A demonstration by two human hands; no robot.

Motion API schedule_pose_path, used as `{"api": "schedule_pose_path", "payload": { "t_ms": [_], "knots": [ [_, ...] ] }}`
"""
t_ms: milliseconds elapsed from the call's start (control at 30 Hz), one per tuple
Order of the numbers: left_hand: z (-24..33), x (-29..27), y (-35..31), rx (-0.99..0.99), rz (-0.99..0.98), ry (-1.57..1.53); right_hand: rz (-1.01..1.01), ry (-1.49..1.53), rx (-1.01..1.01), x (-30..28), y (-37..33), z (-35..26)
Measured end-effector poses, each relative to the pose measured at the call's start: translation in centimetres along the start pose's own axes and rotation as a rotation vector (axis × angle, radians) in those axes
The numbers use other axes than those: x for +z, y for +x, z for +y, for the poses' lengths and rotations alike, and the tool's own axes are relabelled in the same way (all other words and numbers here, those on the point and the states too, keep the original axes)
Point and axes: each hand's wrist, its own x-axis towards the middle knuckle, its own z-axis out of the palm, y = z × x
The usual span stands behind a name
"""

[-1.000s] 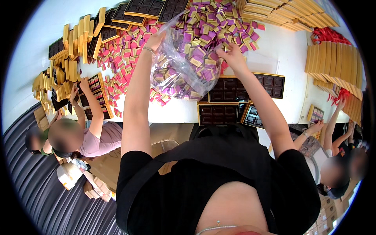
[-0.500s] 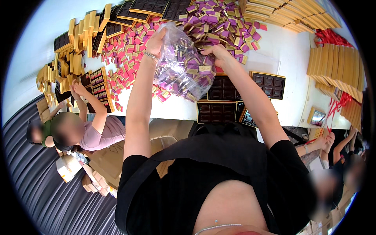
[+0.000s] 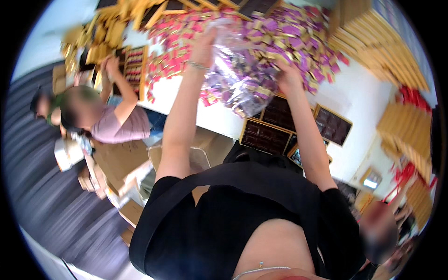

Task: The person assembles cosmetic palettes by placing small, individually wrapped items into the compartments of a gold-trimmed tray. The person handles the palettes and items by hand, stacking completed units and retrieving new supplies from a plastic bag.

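A clear plastic bag [image 3: 240, 91] filled with small purple-and-gold wrapped pieces hangs over the white table. My left hand [image 3: 204, 46] is closed on its upper left edge. At the bag's right side my right hand [image 3: 290, 77] has its fingers curled on the plastic; blur softens the fingertips. Beyond the bag lies a heap of loose purple-and-gold pieces [image 3: 298, 32]. Pink-and-gold pieces [image 3: 170, 39] spread to the left of it. Dark trays with gold rims [image 3: 266, 135] rest near the table's front edge, below the bag, and another dark tray [image 3: 332, 124] lies right of my right forearm.
Stacks of gold-edged boxes [image 3: 378, 46] stand at the far right, with red ribbon [image 3: 413, 99] nearby. More gold-edged trays line the back left. A person in a pink top [image 3: 121, 123] works at the left, and other people stand at the right. Cardboard boxes [image 3: 119, 158] sit below the table.
The view has turned and shifted, so the table appears tilted. Both hands still hold the bag, which appears farther right in the picture. My right hand sits lower relative to my left.
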Motion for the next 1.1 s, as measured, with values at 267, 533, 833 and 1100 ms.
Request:
{"api": "schedule_pose_path", "payload": {
  "t_ms": [267,533,833,1100],
  "knots": [
    [3.5,3.1,-6.3,0.126,0.072,-0.233,-0.224,-0.352,-0.202,1.7,-2.1,-1.1],
    [6.3,3.4,-13.6,0.264,0.256,-0.498,-0.429,-0.943,-0.412,9.6,-7.7,-0.9],
    [10.9,2.2,-15.6,0.536,0.336,-0.342,-0.728,-1.494,-0.853,21.2,-9.9,7.9],
    [12.2,-6.3,-17.1,0.534,0.455,-0.416,-1.098,-1.373,-1.129,27.3,-4.2,16.4]
  ]
}}
